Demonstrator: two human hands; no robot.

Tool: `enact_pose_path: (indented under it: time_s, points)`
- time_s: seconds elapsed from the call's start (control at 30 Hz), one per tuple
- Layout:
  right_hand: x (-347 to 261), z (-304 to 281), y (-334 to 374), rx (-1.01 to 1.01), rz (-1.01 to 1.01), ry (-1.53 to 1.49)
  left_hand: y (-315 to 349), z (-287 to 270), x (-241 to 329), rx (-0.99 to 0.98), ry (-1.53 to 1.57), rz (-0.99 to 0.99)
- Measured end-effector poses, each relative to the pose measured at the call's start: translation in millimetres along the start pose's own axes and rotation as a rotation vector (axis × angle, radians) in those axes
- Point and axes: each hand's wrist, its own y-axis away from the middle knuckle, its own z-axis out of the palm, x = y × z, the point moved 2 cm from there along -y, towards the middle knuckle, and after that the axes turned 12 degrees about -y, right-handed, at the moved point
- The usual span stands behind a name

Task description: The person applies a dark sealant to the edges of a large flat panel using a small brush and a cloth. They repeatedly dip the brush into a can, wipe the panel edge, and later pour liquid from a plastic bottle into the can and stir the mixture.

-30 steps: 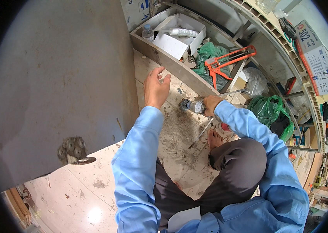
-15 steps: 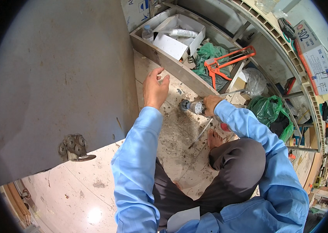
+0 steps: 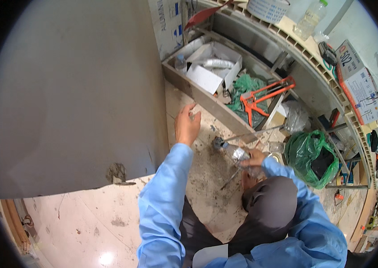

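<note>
My right hand (image 3: pixel 254 158) is wrapped round a clear plastic bottle (image 3: pixel 238 153) with a pale label. The bottle is tilted low over the stained floor, its neck pointing up and left. At the neck end sits a small dark round thing (image 3: pixel 218 142); whether it touches the bottle I cannot tell. My left hand (image 3: pixel 188 126) hangs in the air beside the grey panel, with thumb and fingers apart and nothing visible between them. Ahead of both hands lies a grey wooden tray (image 3: pixel 206 105). Across it rests an orange caulking gun (image 3: pixel 253 105) on a green plastic bag (image 3: pixel 246 85).
A large grey panel (image 3: pixel 77 98) stands close on the left. The tray also holds a white carton (image 3: pixel 204 77) and a small bottle (image 3: pixel 180 64). An open green bag (image 3: pixel 312 156) sits at right. On the shelf above are a printed box (image 3: pixel 359 82) and another bottle (image 3: pixel 310 18).
The view has shifted, so the tray and shelf sit lower in it. My right hand has drawn the bottle nearer, and more of it shows. The left hand keeps much the same pose.
</note>
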Motion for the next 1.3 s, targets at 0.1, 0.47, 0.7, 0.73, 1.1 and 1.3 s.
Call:
enact_pose_path:
  time_s: [0.1,0.47,0.7,0.73,1.1,1.3]
  points:
    - [-5,4,33,0.123,-0.050,-0.475,-1,3,-13,0.024,0.015,-0.041]
    - [-153,-139,-81,0.838,-0.661,-0.415,13,32,-45,-0.120,-0.171,-0.063]
    - [-118,-127,-196,0.778,-0.253,-0.369,36,67,-80,-0.261,-0.323,-0.066]
    - [-114,-124,-202,0.803,-0.346,-0.345,39,78,-85,-0.281,-0.318,-0.056]
    - [-30,12,6,0.296,0.031,-0.663,128,186,-90,-0.155,-0.387,-0.214]
    - [24,28,-47,0.500,-0.001,-1.187,131,201,-79,-0.081,-0.455,-0.130]
